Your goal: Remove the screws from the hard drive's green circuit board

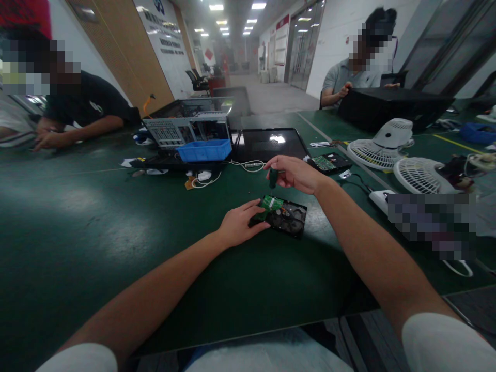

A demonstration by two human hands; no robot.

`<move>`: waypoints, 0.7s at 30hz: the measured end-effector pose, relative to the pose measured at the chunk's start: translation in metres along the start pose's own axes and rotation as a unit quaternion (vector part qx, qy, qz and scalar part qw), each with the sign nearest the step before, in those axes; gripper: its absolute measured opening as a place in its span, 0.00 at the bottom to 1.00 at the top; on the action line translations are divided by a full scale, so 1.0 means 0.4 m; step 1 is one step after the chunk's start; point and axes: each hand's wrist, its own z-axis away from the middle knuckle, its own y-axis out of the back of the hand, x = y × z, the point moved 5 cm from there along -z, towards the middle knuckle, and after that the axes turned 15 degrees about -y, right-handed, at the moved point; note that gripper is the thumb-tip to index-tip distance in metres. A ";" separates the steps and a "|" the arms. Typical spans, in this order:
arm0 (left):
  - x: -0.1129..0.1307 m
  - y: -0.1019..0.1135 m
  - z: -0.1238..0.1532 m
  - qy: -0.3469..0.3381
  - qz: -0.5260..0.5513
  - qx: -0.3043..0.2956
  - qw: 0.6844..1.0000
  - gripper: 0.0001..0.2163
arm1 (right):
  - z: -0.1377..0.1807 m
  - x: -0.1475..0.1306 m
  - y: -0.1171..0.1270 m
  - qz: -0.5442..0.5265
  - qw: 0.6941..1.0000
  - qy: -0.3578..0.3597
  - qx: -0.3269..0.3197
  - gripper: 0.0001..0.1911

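A hard drive [289, 217] lies on the green table, its underside up, with a small green circuit board [272, 202] at the far left part. My left hand [242, 222] grips the drive's left end, thumb along the near side and fingers on the far side. In my right hand [294, 173] is a screwdriver [273, 178] with a dark green handle, held nearly upright. Its shaft points down at the far edge of the circuit board; whether the tip sits in a screw is too small to tell.
Beyond the drive stand an opened computer case [186, 129], a blue tray [204, 151] and a black panel [267, 144]. Another drive [329, 163] lies farther right, near white fan parts [375, 147] and a power strip [382, 200]. Two people sit across the table.
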 end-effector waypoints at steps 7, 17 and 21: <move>0.002 0.003 0.000 -0.001 -0.005 0.003 1.000 0.23 | -0.003 0.005 -0.008 -0.023 0.999 -0.015 -0.025 0.08; 0.002 0.001 -0.001 0.001 -0.001 0.001 1.000 0.23 | 0.001 0.001 -0.007 0.020 0.999 -0.011 -0.031 0.11; -0.001 -0.001 0.000 0.001 -0.003 0.002 1.000 0.24 | -0.001 -0.001 0.004 0.032 0.999 0.015 -0.015 0.11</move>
